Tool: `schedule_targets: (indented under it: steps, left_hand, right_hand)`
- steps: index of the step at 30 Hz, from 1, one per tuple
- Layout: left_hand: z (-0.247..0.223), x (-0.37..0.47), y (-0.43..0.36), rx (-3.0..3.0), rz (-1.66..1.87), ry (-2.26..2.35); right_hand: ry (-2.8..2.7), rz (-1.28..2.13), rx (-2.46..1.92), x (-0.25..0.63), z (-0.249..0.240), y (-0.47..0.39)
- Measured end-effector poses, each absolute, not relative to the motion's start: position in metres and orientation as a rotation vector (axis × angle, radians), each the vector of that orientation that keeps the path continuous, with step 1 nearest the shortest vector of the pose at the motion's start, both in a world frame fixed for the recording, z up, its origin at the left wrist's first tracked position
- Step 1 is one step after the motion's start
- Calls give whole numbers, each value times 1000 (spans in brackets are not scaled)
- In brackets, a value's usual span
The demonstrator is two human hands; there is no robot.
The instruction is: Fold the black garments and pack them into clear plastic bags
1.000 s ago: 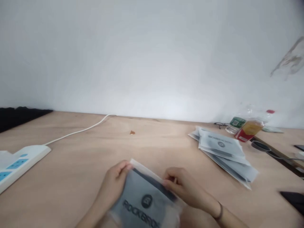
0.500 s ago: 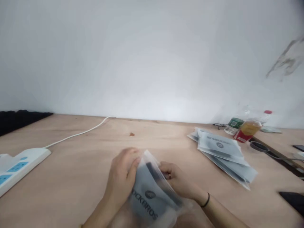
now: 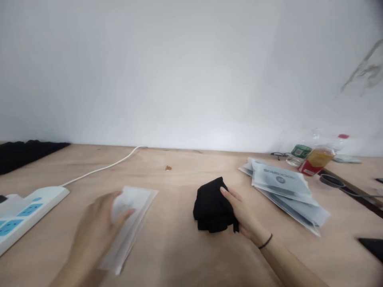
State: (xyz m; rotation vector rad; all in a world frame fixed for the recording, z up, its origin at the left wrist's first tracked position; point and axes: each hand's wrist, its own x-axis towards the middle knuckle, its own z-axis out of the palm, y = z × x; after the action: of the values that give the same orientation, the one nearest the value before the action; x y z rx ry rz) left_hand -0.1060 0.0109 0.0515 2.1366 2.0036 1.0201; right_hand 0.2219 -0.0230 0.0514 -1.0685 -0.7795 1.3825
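A folded black cloth (image 3: pixel 212 205) is gripped at its right side by my right hand (image 3: pixel 239 209), thumb on top and a dark band round the wrist. To the left, my left hand (image 3: pixel 100 223), blurred by motion, has its fingers and thumb closed on a frosted plastic bag (image 3: pixel 134 223). The bag looks flat and pale, with no dark content showing. Wooden table surface lies between the bag and the cloth.
Several frosted bags with printed lettering (image 3: pixel 279 179) lie overlapping at the right. Behind them are glasses (image 3: pixel 279 154), a clear bottle (image 3: pixel 299 153) and a red-yellow bottle (image 3: pixel 317 159). A white power strip (image 3: pixel 32 209) with a cable (image 3: pixel 101 169) is at the left.
The black cloth is now out of the bag and in my right hand. My left hand has moved left with the bag, away from my right hand.
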Motion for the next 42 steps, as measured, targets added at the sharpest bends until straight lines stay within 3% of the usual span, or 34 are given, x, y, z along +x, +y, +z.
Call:
schedule_targets:
  steps: [3, 5, 9, 12, 14, 17, 21, 27, 35, 39, 42]
  left_hand:
    - [56, -31, -11, 2432, 911, 1344]
    - [58, 8, -15, 2262, 790, 1145]
    - [50, 1, 13, 1555, 954, 1361]
    - [38, -40, 32, 1428, 1171, 1609]
    - [34, -57, 32, 1566, 1204, 1710]
    - [32, -53, 22, 2114, 876, 1510]
    - [27, -28, 27, 2739, 475, 1179]
    - [23, -19, 55, 3008, 607, 1202]
    - [73, -45, 66, 2828, 959, 1270]
    - [110, -29, 108, 2618, 1035, 1374]
    - [144, -7, 140, 2545, 1157, 1399]
  right_hand:
    - [-865, 1379, -1083, 204, 51, -21]
    - [-1073, 1286, -1204, 207, 53, -18]
    - [-1393, 927, -1561, 262, 55, -10]
    - [-1404, 735, -1648, 308, 49, -17]
    - [-1616, 615, -1645, 320, 42, -27]
    - [-2062, 424, -1598, 313, 32, -36]
    - [-2006, 150, -1661, 300, 29, -21]
    - [-2186, -125, -1582, 283, 31, -16]
    - [-2015, -157, -1509, 315, 57, -18]
    - [-1818, 13, -1533, 338, 90, 31]
    - [-1696, -45, -1541, 345, 117, 70]
